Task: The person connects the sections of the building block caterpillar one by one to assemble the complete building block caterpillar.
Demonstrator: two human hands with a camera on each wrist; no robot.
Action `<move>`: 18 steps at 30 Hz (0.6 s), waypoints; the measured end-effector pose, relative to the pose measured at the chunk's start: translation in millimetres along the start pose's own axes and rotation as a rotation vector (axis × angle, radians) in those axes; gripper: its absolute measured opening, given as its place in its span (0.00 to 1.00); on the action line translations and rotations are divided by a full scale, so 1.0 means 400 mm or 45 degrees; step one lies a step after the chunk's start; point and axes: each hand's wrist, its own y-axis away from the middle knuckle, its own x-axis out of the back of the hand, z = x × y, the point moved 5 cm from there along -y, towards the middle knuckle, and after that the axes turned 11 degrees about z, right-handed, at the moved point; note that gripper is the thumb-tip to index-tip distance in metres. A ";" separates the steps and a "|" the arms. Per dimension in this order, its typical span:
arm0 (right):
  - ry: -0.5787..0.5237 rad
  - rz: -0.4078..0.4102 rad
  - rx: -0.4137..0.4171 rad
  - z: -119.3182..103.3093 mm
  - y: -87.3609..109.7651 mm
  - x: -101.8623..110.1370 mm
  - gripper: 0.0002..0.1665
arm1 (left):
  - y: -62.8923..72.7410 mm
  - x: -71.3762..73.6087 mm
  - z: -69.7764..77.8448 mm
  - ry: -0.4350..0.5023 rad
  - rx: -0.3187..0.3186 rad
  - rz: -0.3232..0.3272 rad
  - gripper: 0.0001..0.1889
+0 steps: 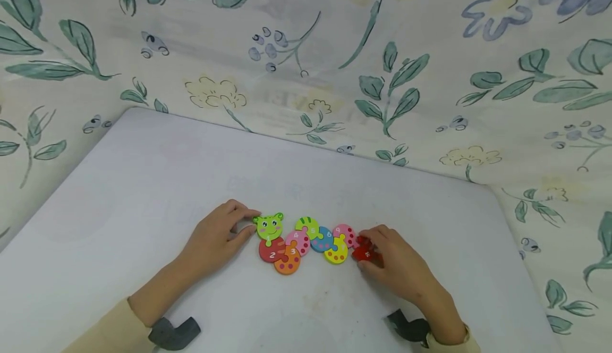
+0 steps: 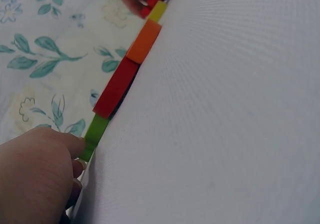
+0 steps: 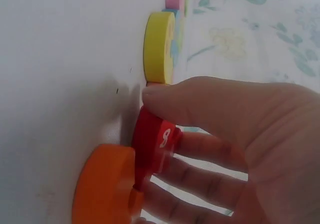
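A flat caterpillar puzzle of interlocking numbered pieces zigzags across the white table. At its left end my left hand (image 1: 217,238) holds the smiling green head piece (image 1: 270,228) between thumb and index finger, at its left edge. Red 2 (image 1: 270,250), orange 3 (image 1: 287,260) and several other coloured pieces follow, up to a pink 9 (image 1: 343,234). At the right end my right hand (image 1: 399,265) grips a red piece marked 8 (image 3: 159,139), thumb near, other fingers on the far side. Beside it sits another orange piece (image 3: 105,186), covered by the hand in the head view.
The white tabletop (image 1: 306,310) stretches around the puzzle. A flower-and-leaf patterned cloth (image 1: 306,92) hangs behind the far edge and along the sides. Black curved wrist attachments (image 1: 174,333) stick out by both sleeves.
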 end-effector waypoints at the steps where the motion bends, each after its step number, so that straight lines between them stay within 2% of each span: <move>1: 0.000 -0.004 0.003 0.000 0.000 0.000 0.34 | 0.000 0.000 0.000 -0.001 0.000 -0.001 0.17; 18: 0.060 0.048 -0.004 -0.007 0.001 -0.004 0.35 | 0.000 -0.001 -0.001 0.004 -0.003 0.010 0.17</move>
